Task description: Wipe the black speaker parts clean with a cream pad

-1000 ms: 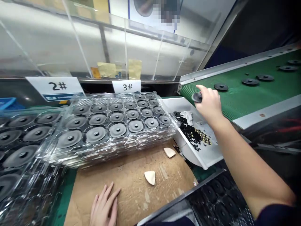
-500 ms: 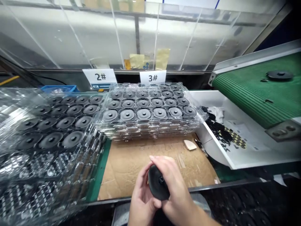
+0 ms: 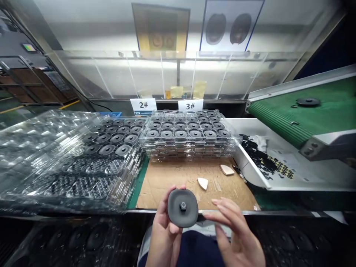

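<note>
My left hand point(image 3: 166, 229) is closed round the edge of a black rounded-square plastic disc point(image 3: 178, 217), its short central post facing me. Just to the right, my right hand point(image 3: 236, 230) has its fingers apart, with the index fingertip close to the disc's lower right edge. A small dark bit shows by that fingertip; whether it belongs to the disc I cannot tell. Beyond the hands, two off-white wedge-shaped pads, a nearer pad point(image 3: 203, 183) and a farther pad point(image 3: 227, 170), lie on a cardboard sheet point(image 3: 167, 181).
Clear trays point(image 3: 189, 142) of similar discs are stacked behind the cardboard, under a "3#" label point(image 3: 190, 105). More stacked trays point(image 3: 125, 174) stand at left. At right, a white bin point(image 3: 306, 185) holds black scraps, below a green conveyor point(image 3: 319, 118) carrying one disc.
My right hand has let go of the disc and moved right; the left hand keeps it, turned to face me. A second pad now lies on the cardboard. The view has tilted up.
</note>
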{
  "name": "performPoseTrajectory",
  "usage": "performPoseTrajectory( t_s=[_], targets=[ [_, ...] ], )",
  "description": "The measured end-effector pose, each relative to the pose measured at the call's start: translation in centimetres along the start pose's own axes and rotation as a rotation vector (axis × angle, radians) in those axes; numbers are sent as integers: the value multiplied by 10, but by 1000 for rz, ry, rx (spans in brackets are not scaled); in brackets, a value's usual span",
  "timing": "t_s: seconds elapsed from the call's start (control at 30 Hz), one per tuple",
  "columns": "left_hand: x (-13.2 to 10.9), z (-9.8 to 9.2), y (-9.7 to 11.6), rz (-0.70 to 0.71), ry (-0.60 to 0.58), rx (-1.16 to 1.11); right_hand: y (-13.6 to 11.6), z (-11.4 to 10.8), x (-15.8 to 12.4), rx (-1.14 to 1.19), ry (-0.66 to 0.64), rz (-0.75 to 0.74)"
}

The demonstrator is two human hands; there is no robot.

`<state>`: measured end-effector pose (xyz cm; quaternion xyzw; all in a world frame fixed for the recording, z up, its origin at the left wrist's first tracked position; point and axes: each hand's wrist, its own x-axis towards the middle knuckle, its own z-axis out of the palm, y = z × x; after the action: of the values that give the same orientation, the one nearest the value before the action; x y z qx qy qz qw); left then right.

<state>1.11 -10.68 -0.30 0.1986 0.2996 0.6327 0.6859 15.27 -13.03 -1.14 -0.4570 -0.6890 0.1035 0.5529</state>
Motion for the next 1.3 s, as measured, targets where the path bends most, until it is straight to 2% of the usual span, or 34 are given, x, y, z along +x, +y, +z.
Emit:
performPoseTrajectory(
  t_s=[0.07,0.17,0.23,0.37,0.57,0.7,0.83,0.93,1.03,1.13,1.2,1.3],
  targets=[
    [-15,1,2,3,-34,-5,-11,-9,-8,51,93,111],
    [-37,2,4,24,-78,-16,-29,-19,-15,141,153,117],
    [-51,1,5,48,-97,-14,-40,-23,-18,175,147,57],
    [-68,-4,4,90,-129,-46,-49,-26,-26,202,56,-30],
    [-64,-4,1,118,-217,-161,-44,-28,-24,240,-9,-2],
    [-50,-3,-3,25,-227,-179,-31,-25,-18,228,-84,5],
    [-25,-6,-5,-103,-206,-221,-9,-19,-9,158,-103,54],
    [-1,-8,-4,-184,-167,-232,27,-8,3,-40,-173,86],
    [22,-12,-5,-234,-68,-233,81,11,12,-257,-279,149],
    [42,-19,-10,-250,49,-245,130,34,8,-362,-379,225],
    [56,-25,-14,-245,112,-268,149,47,0,-412,-439,255],
    [77,-34,-20,-266,195,-283,162,54,-6,-447,-479,278]
  ],
)
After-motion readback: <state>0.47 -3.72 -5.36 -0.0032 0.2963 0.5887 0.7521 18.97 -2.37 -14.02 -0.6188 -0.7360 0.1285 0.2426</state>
